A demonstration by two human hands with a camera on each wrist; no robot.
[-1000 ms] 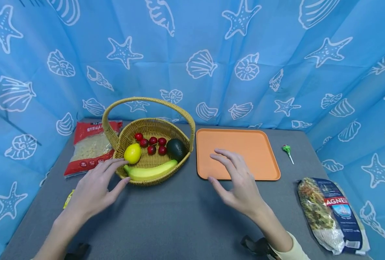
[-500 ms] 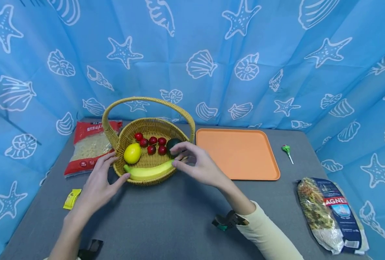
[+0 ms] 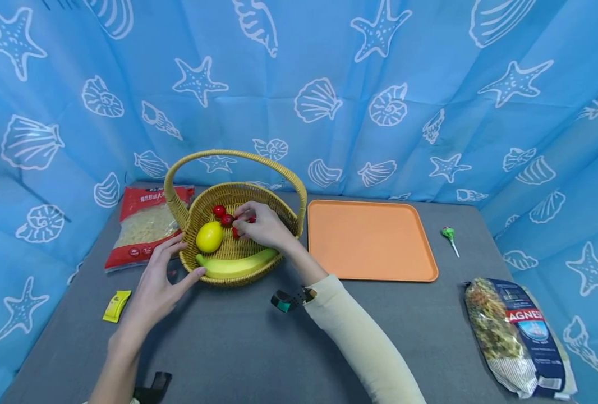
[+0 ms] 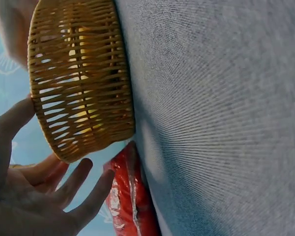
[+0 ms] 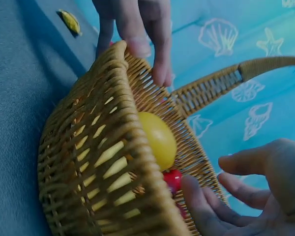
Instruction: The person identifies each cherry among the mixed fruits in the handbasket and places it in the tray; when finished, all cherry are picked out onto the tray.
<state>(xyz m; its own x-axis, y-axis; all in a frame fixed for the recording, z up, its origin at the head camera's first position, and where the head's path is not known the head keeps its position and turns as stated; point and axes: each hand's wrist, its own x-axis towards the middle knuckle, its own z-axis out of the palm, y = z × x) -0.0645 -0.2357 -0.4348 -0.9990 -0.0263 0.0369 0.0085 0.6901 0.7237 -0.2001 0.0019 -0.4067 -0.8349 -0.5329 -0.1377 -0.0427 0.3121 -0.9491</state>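
Note:
A wicker basket (image 3: 185, 264) with a tall handle holds a lemon (image 3: 210, 237), a banana (image 3: 238, 266) and several red cherries (image 3: 219, 211). My left hand (image 3: 160, 283) grips its left end, the thumb on the front rim and the fingers spread round the side. Inside the basket, my right hand (image 3: 263, 227) reaches over the cherries with its fingertips right at them. In the right wrist view, a gap shows between thumb and fingers, and one cherry (image 5: 172, 181) lies just past a fingertip. The right hand covers the avocado and some cherries.
An orange tray (image 3: 372, 241) lies right of the basket, with a green-wrapped lollipop (image 3: 448, 233) beyond it. A pasta bag (image 3: 521, 336) is at the front right. A red bag of pasta (image 3: 145, 224) sits behind the left hand, and a small yellow packet (image 3: 116, 306) lies left of it.
My right hand has moved left from above the tray, past the banana's end, into the basket over the cherries. The left hand has stayed at the basket's left end.

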